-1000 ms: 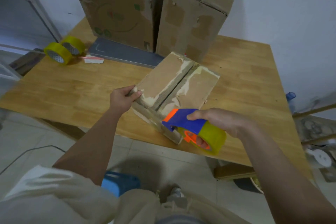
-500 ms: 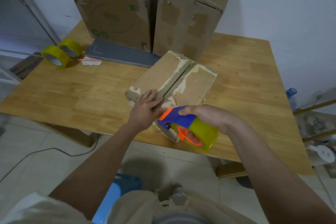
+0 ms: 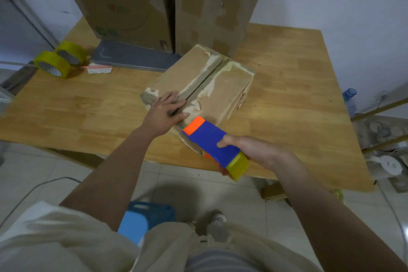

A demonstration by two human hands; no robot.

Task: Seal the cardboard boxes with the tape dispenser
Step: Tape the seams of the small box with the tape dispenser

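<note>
Cardboard box [image 3: 223, 86] lies near the front edge of the wooden table [image 3: 287, 86], its two top flaps meeting along a torn, ragged seam. The left hand [image 3: 164, 110] presses flat on the near end of that seam with fingers spread, while the right hand [image 3: 254, 150] grips the blue-and-orange tape dispenser [image 3: 212, 141] — its orange nose at the box's near corner, its yellow roll toward the wrist. Behind stand two taller cardboard boxes [image 3: 212, 6], and two yellow tape rolls [image 3: 59, 59] sit at the table's far left.
</note>
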